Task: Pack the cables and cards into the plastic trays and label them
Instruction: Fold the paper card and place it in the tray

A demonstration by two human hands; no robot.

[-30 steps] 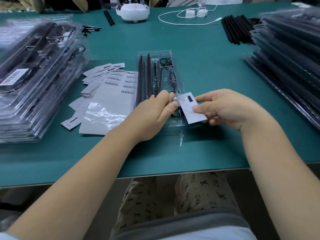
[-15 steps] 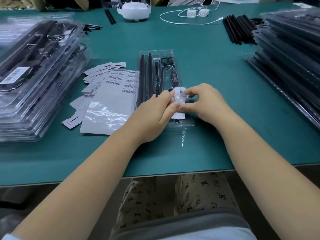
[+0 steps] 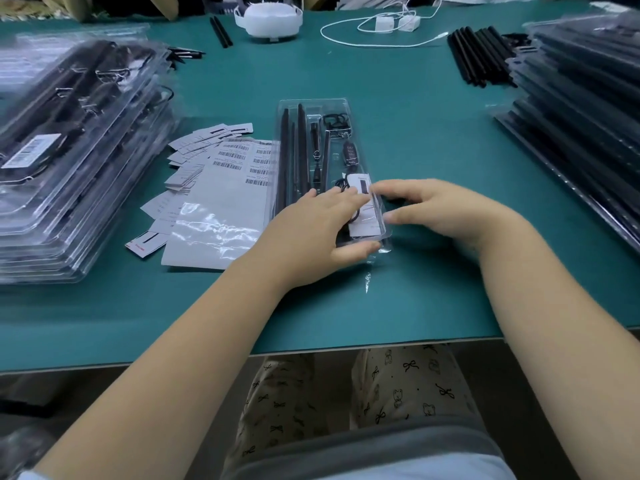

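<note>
The left hand [image 3: 318, 230] lies flat on the near end of the tray [image 3: 313, 105], fingers nearly straight over the card [image 3: 363, 206], thumb against the tray's near edge. The right hand [image 3: 436, 209] is at the tray's right edge, fingers loosely spread and blurred, touching the clear plastic beside the card; it grips nothing that can be made out. The card sits in the tray's near right compartment, with a black cable loop just beside it. Long black rods [image 3: 294, 150] fill the tray's left slots. The tray rests in the middle of the green surface [image 3: 433, 289]. To its left lies a label sheet [image 3: 221, 209] with barcodes, overlapping loose cards [image 3: 194, 143]. Stacks of trays stand at far left [image 3: 69, 150] and far right [image 3: 581, 116].
</note>
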